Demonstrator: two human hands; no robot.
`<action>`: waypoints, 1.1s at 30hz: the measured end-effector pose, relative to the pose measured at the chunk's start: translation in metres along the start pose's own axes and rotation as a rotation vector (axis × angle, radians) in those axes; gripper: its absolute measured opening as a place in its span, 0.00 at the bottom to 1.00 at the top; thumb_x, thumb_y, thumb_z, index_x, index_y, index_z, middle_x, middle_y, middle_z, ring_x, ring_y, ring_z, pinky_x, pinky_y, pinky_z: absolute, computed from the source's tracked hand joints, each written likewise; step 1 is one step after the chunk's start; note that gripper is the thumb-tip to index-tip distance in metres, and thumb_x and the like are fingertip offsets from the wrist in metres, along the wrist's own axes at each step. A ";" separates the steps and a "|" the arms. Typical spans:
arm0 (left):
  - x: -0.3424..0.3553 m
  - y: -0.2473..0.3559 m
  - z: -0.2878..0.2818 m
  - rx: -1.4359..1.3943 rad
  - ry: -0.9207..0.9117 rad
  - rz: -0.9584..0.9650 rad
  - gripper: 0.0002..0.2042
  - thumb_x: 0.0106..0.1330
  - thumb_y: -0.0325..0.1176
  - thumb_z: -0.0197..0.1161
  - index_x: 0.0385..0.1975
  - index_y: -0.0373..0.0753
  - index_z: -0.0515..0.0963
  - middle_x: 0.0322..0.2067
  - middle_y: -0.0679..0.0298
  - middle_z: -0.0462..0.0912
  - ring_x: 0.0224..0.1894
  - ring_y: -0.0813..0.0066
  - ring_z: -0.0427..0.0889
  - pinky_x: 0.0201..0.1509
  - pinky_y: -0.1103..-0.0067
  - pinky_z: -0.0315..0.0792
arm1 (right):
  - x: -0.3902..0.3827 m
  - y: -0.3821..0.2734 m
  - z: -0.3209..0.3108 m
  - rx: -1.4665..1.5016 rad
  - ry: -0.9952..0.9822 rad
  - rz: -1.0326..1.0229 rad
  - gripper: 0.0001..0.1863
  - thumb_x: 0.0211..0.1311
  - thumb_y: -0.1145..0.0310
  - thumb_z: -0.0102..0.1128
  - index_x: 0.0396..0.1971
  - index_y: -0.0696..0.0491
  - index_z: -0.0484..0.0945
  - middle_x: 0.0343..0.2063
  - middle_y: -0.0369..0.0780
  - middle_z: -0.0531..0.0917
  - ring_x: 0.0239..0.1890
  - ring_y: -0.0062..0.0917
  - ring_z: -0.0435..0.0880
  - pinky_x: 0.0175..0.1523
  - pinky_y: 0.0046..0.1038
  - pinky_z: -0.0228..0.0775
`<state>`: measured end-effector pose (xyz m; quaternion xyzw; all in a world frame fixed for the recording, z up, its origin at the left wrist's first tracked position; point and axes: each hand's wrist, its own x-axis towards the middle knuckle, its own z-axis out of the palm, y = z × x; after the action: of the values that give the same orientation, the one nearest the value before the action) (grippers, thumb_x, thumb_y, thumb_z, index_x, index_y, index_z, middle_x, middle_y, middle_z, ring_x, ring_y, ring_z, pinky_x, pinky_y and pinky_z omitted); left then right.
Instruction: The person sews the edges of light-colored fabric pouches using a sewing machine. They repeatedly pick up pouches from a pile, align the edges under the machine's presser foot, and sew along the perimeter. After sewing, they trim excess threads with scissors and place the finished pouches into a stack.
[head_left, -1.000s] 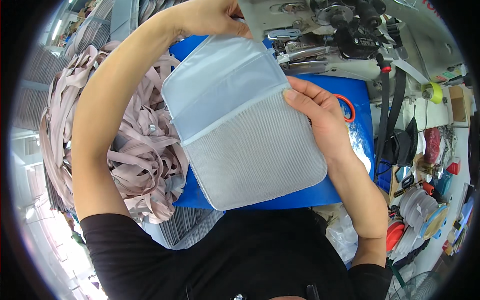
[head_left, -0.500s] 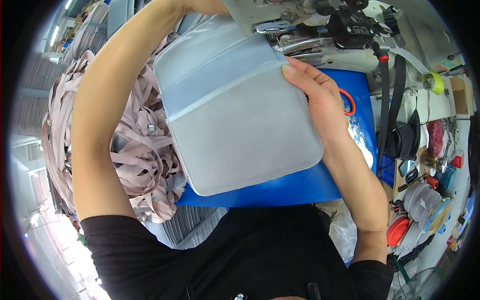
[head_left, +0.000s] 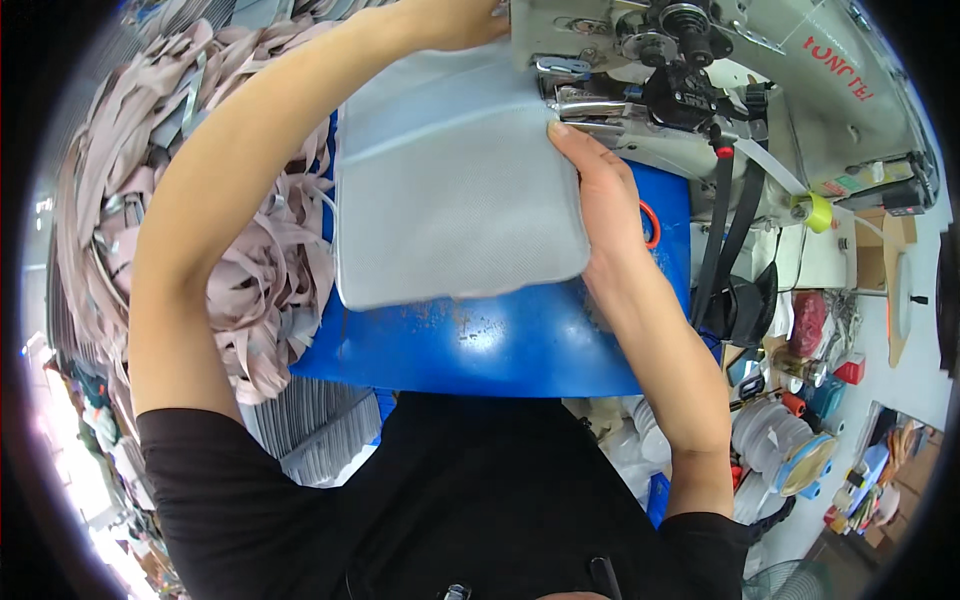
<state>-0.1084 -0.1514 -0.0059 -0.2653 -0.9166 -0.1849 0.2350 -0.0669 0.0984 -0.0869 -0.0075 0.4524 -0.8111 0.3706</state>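
Far edge of the grey panel (head_left: 460, 210): hidden beneath the left hand (head_left: 455, 22) and the sewing machine (head_left: 790, 95); the left fingertips lie out of sight at the top border, their grip indeterminate. At the panel's right side, most fingertips of the right hand (head_left: 603, 190) are obscured, and 1 red handle (head_left: 652, 225) is only partly visible. Left of the panel, the left forearm (head_left: 205, 230) masks part of the strap pile (head_left: 260, 300). Far right of the panel, assorted goods (head_left: 880, 480) appear too small to identify.

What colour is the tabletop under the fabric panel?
Blue; the tabletop shows best in the head view, below the fabric panel's lower edge.
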 end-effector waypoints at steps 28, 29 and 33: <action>-0.052 0.181 -0.058 0.599 -0.692 -0.024 0.38 0.59 0.25 0.64 0.73 0.60 0.70 0.33 0.62 0.71 0.25 0.65 0.81 0.30 0.72 0.80 | -0.022 0.030 -0.027 -0.141 -0.175 -0.333 0.16 0.74 0.71 0.60 0.57 0.62 0.79 0.27 0.31 0.84 0.23 0.06 0.74 0.27 0.14 0.63; -0.048 0.176 -0.059 0.619 -0.709 -0.015 0.38 0.59 0.25 0.64 0.72 0.60 0.70 0.33 0.62 0.72 0.26 0.64 0.82 0.31 0.71 0.80 | -0.015 0.029 -0.026 -0.136 -0.181 -0.337 0.16 0.74 0.72 0.60 0.56 0.62 0.79 0.27 0.31 0.84 0.24 0.07 0.75 0.27 0.15 0.63; -0.033 0.148 -0.060 0.637 -0.722 0.050 0.35 0.58 0.23 0.64 0.69 0.57 0.74 0.36 0.60 0.76 0.29 0.60 0.84 0.34 0.68 0.80 | 0.005 0.027 -0.017 -0.056 -0.168 -0.331 0.13 0.73 0.72 0.60 0.52 0.64 0.80 0.29 0.33 0.85 0.27 0.09 0.77 0.30 0.16 0.65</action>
<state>0.0215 -0.0752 0.0578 -0.2492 -0.9441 0.2146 -0.0246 -0.0604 0.0993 -0.1182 -0.1599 0.4348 -0.8447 0.2680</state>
